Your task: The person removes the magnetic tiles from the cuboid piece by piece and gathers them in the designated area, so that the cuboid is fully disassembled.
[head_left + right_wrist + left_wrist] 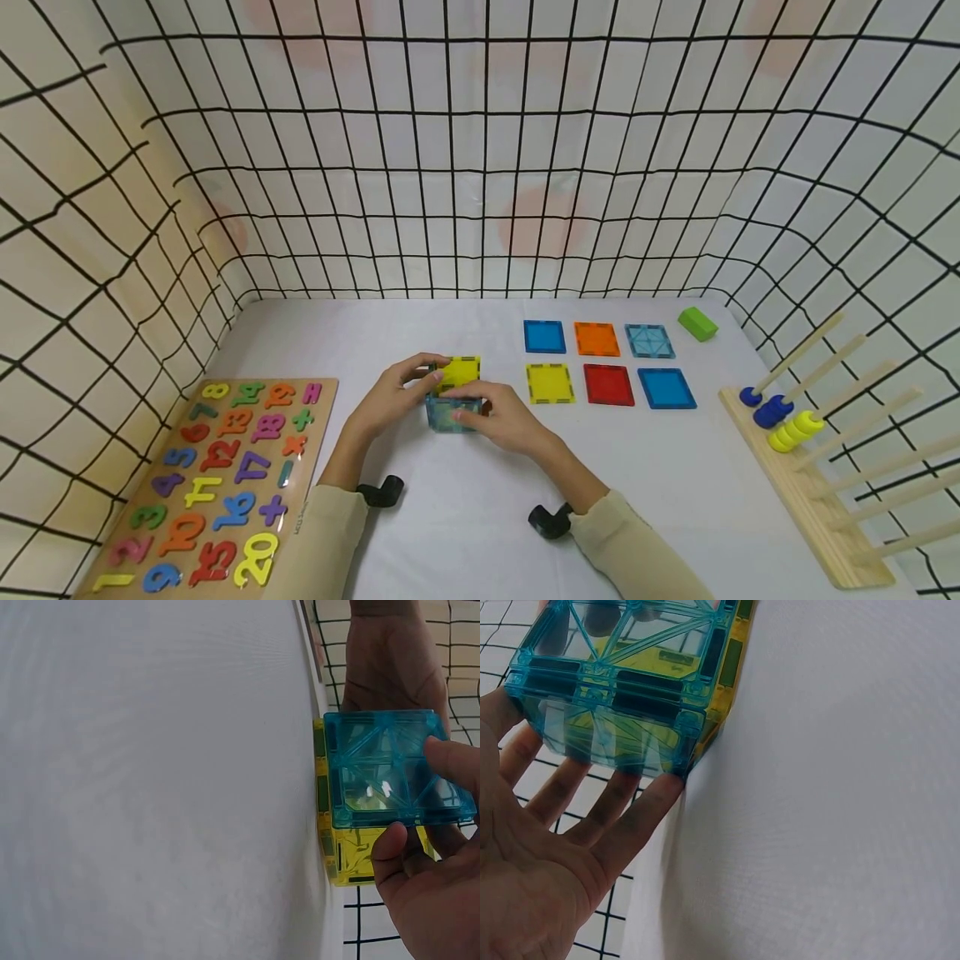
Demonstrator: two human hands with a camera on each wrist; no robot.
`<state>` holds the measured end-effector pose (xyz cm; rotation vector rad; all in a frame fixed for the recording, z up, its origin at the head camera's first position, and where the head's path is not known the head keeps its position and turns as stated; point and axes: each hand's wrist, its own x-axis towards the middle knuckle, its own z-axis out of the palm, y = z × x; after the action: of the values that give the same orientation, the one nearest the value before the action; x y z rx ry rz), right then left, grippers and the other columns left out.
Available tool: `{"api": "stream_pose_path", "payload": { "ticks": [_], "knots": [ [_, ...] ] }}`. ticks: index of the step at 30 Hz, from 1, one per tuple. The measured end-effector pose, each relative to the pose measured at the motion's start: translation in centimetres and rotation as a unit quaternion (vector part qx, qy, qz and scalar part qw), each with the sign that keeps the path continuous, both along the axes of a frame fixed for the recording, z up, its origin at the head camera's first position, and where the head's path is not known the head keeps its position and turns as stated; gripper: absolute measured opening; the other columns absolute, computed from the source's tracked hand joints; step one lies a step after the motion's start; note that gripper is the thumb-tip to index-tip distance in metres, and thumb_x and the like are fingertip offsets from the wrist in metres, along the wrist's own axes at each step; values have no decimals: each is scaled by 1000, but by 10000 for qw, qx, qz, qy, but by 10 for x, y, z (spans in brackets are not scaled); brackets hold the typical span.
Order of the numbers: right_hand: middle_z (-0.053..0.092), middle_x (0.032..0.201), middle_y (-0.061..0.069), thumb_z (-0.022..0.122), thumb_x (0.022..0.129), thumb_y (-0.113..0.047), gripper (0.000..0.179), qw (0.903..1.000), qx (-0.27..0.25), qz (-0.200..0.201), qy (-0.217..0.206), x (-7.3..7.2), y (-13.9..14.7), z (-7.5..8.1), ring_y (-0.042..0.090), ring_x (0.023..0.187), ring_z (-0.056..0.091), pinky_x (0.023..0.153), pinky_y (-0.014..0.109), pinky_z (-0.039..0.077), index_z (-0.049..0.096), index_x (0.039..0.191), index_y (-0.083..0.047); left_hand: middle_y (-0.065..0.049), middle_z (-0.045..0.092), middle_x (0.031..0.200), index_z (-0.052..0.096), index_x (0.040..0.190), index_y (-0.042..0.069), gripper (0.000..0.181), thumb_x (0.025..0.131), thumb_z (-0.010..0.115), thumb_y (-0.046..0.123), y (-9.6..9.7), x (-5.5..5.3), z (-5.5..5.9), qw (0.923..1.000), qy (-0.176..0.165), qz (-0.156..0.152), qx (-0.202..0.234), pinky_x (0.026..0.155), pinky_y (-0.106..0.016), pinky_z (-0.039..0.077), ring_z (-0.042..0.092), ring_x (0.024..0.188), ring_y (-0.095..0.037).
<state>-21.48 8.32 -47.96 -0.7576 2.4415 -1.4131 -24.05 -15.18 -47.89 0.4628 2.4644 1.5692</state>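
Note:
My left hand is at the left of a small structure of magnetic tiles. In the left wrist view its nearly straight fingers touch the side of a see-through teal tile. My right hand pinches a teal square tile at the structure's front; in the right wrist view that tile has a criss-cross pattern. Yellow tiles adjoin the teal ones, behind and below. The right-hand fingertips are partly hidden behind the tile.
Right of my hands lie two rows of square tiles, including a red one and an orange one. A green block is behind them. A number board lies left; a wooden peg counter stands right. Black grid-patterned walls surround the table.

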Motion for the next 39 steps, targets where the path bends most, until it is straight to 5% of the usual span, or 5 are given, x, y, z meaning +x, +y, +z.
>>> {"api": "stream_pose_path", "payload": {
  "ticks": [16, 27, 35, 39],
  "knots": [
    [66, 135, 0, 65, 103, -22, 31, 9998, 114, -43, 144, 5, 2, 1, 19, 103, 56, 80, 28, 51, 70, 133, -27, -1, 55, 152, 64, 136, 25, 34, 104, 61, 38, 3, -1, -1, 9999, -45, -24, 89, 110, -66, 43, 51, 139, -39],
    [57, 149, 2, 62, 104, -15, 48, 9990, 49, 28, 434, 8, 4, 2, 25, 128, 55, 106, 49, 51, 56, 148, -33, 0, 55, 151, 63, 135, 29, 33, 105, 60, 41, 4, -1, -1, 9998, 104, -149, 63, 109, -66, 44, 51, 139, -39],
    [60, 132, 5, 58, 105, -13, 50, 9976, 163, -249, 630, 8, 13, 2, 19, 108, 54, 98, 43, 50, 53, 150, -35, 0, 54, 152, 63, 136, 31, 34, 105, 58, 43, 3, 2, 1, 10000, 29, -58, -46, 109, -65, 45, 49, 141, -40],
    [61, 134, 6, 59, 105, -14, 52, 9973, 82, -445, 582, 10, 21, 3, 20, 112, 57, 103, 45, 52, 50, 151, -36, -1, 52, 154, 62, 136, 32, 36, 103, 60, 46, 2, 4, 2, 9999, -42, -4, -109, 111, -68, 41, 49, 141, -40]
  ]
}}
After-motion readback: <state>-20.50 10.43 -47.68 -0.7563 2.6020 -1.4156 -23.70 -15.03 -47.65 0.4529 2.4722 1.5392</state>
